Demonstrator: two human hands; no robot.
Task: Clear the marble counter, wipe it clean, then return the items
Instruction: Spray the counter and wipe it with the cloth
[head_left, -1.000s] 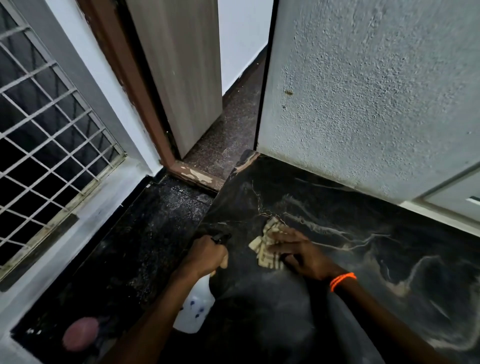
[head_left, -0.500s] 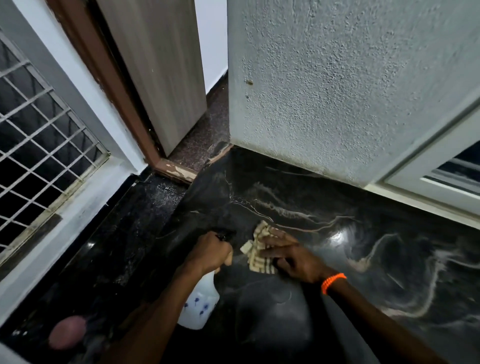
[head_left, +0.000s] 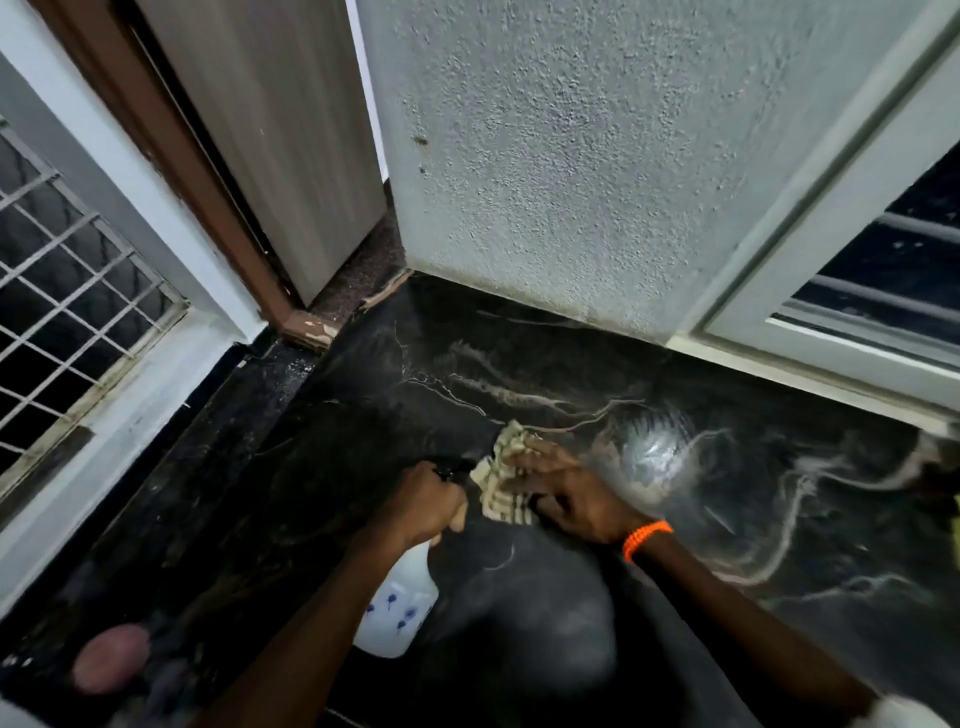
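Marble counter (head_left: 675, 597), black with pale veins, fills the near and right of your view; no loose items show on the part you are working, so this reads as the wiping step.

Nearest you: white spray bottle (head_left: 397, 605) with blue marks, hanging over the counter's near left edge. Your left hand (head_left: 423, 501) is curled round its neck, holding it upright-ish; trigger finger not clear.

Just beyond, your right hand (head_left: 563, 496) presses a tan checked cloth (head_left: 506, 480) flat on the marble, fingers spread over it, thumb tucked at the near edge. Orange band (head_left: 647, 538) on that wrist.

Right of the cloth: a wet shine (head_left: 657, 457) on the stone.

Far: rough plastered wall (head_left: 597, 182) along the counter's back edge, door (head_left: 270, 130) at the back left corner, window frame (head_left: 831, 270) at back right.

Risks, as I judge them:
- Bottle held out past the edge; a loose grip drops it to the floor.
- Cloth is bunched, so strokes may leave streaks.
- Back corner by the door could go missed.
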